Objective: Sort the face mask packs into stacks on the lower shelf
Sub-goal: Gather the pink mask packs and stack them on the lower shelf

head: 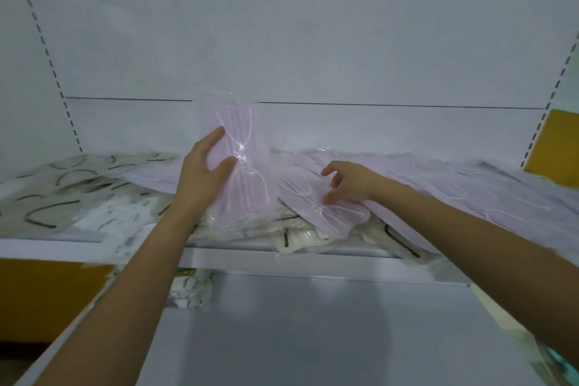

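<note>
Nearest, I see the lower shelf point(313, 338) with a small stack of packs point(188, 288) at its left. On the upper shelf point(313, 252), the left hand point(203, 172) grips a lilac mask pack point(238, 147) upright. The right hand point(347, 182) has half-curled fingers over a second lilac pack point(307, 194) on the heap point(470, 191); I cannot tell if it grips.

Mask packs point(438, 185) lie heaped across the upper shelf point(282, 255), 1 pack point(241, 166) upright near its middle. Below that shelf, the lower shelf point(313, 338) carries seemingly 1 stack point(189, 288), leftward.
</note>
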The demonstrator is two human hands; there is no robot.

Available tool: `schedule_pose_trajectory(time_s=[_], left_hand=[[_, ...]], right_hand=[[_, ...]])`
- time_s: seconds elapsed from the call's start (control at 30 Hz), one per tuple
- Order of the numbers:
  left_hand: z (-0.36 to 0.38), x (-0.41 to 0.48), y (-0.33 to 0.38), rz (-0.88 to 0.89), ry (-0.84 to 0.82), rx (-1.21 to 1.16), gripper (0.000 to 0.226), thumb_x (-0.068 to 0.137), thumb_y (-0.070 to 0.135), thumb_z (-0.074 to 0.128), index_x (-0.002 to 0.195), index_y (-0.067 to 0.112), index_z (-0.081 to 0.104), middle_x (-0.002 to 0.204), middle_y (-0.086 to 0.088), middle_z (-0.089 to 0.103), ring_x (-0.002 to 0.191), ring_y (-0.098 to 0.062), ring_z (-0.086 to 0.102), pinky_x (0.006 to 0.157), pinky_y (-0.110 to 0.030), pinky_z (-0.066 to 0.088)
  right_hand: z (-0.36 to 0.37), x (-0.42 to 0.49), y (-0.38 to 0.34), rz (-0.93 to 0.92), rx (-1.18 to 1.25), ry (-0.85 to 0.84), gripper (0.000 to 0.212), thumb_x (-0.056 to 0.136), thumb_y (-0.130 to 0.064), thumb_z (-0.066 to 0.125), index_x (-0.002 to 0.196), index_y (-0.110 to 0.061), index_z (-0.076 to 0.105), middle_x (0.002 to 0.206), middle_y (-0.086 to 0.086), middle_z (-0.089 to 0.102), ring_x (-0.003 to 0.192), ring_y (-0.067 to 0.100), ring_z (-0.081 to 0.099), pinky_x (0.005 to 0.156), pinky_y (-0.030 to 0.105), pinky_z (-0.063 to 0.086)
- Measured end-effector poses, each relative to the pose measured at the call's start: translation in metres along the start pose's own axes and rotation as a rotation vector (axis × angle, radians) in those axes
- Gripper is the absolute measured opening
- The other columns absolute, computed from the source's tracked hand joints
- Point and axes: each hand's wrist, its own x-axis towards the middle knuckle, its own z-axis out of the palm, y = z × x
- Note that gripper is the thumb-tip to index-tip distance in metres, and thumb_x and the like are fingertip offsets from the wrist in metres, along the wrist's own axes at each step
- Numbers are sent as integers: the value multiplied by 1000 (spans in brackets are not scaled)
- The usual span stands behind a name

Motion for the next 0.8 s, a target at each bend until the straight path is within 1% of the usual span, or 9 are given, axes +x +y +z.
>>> schedule_pose_trajectory(time_s=[0.17,0.27,0.37,0.43,0.53,0.6,0.7,0.77,0.8], left_hand=[[-5,-4,-1,-39,70,17,51,90,11,60,138,17,44,133,12,40,122,0,37,102,-16,27],[-7,-5,1,-57,113,5,51,89,9,60,137,16,45,138,6,43,124,-5,39,105,-21,29],[-9,-6,3,-75,146,-8,51,89,8,60,137,16,44,142,2,43,129,-11,40,107,-23,30],[-11,-5,4,-77,173,11,51,90,8,59,137,17,44,142,1,42,130,-13,40,107,-25,30],[-14,-3,7,-88,194,7,51,90,10,59,138,19,44,142,1,42,130,-15,40,111,-32,31],[-14,0,9,-81,179,1,50,91,14,59,138,19,43,141,2,42,129,-13,40,110,-30,32],[-14,7,16,-97,135,-117,44,94,28,54,137,20,45,141,5,43,128,-6,40,104,-20,29],[-17,13,19,-122,89,-235,48,91,37,58,135,21,47,138,8,46,128,-7,42,104,-21,30],[-21,16,19,-109,68,-222,53,87,37,63,135,22,47,138,8,47,128,-10,43,106,-25,33]], right_hand=[[0,2,7,-60,130,145,44,84,-7,63,125,-17,50,80,-8,50,70,9,49,55,16,37],[-1,3,11,-115,161,227,35,88,-10,60,121,-18,51,79,-9,53,73,17,55,51,16,43],[-4,3,12,-141,237,316,27,90,-8,55,116,-17,54,85,-3,57,67,22,57,60,30,51],[-8,3,10,-174,342,369,24,88,-2,54,110,-14,57,80,-2,57,64,19,55,65,34,52],[-14,0,1,-237,575,429,23,86,3,59,105,-11,58,74,-2,52,65,14,53,62,24,52],[-16,-1,-14,-264,695,447,25,86,3,61,108,-9,58,74,-2,51,64,12,52,59,21,51],[-9,3,-48,-322,761,430,26,85,3,62,106,-12,57,75,-2,49,61,10,52,57,18,49],[1,9,-76,-381,767,395,27,84,3,63,103,-14,56,75,-2,48,58,8,52,56,17,48],[7,13,-91,-406,769,376,27,83,3,64,102,-15,56,74,-2,48,57,7,52,56,18,48]])
